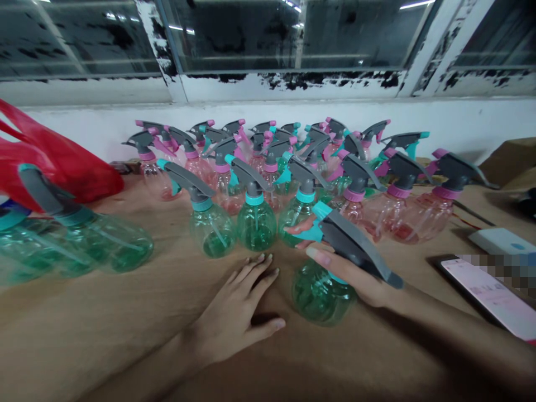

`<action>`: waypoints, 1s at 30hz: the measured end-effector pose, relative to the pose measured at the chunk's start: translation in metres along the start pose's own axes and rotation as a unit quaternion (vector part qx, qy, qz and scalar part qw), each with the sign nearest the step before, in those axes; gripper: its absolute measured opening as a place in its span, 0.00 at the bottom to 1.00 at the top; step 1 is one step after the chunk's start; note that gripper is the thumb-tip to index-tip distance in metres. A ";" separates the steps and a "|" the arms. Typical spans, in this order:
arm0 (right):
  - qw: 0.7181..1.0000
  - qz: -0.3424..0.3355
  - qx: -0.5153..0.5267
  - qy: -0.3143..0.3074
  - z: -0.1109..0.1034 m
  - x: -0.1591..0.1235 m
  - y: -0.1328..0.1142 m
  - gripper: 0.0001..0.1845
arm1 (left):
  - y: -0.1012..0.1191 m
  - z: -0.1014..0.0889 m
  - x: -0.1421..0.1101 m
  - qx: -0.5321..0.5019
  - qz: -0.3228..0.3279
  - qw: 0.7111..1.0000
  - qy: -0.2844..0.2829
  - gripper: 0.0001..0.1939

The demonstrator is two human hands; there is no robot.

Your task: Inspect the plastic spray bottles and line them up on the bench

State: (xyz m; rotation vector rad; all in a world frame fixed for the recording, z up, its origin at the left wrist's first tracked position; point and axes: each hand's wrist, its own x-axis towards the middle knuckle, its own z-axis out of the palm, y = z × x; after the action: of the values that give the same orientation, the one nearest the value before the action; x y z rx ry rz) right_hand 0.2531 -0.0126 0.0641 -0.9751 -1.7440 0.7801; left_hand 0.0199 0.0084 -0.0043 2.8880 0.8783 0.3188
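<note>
My right hand [355, 276] is wrapped round the neck of a green spray bottle [320, 293] with a grey head and teal trigger, which stands on the brown table [104, 335] in front of me. The fingertips reach past the trigger. My left hand [238, 310] lies flat on the table just left of that bottle, fingers stretched out, holding nothing. Right behind stand three more green spray bottles [255, 223] in a row.
Several pink and green spray bottles [393, 215] crowd the table back to the white wall. Two green bottles [96, 243] lie at the left beside a red plastic bag [62, 162]. A phone [489, 293] and a white box [500, 241] lie at the right.
</note>
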 end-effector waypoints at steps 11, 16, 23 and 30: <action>1.000 0.020 0.001 -0.009 -0.002 -0.002 0.001 0.14 | 0.001 -0.001 0.000 -0.002 -0.008 1.000 -0.001 0.35; 1.000 0.018 0.002 -0.009 -0.001 -0.001 0.002 0.14 | 0.001 0.000 0.000 -0.004 -0.010 1.000 -0.003 0.35; 1.000 0.009 0.001 -0.005 0.000 -0.003 0.002 0.14 | 0.001 -0.001 0.001 -0.003 -0.009 1.000 -0.006 0.35; 0.999 0.001 -0.044 0.010 -0.002 -0.002 -0.004 0.13 | 0.001 -0.001 0.001 0.003 -0.013 1.000 -0.009 0.35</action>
State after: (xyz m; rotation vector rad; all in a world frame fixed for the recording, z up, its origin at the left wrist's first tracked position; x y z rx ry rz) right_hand 0.2548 -0.0161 0.0671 -1.0404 -1.7727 0.6977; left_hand 0.0209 0.0079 -0.0029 2.8767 0.9141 0.2869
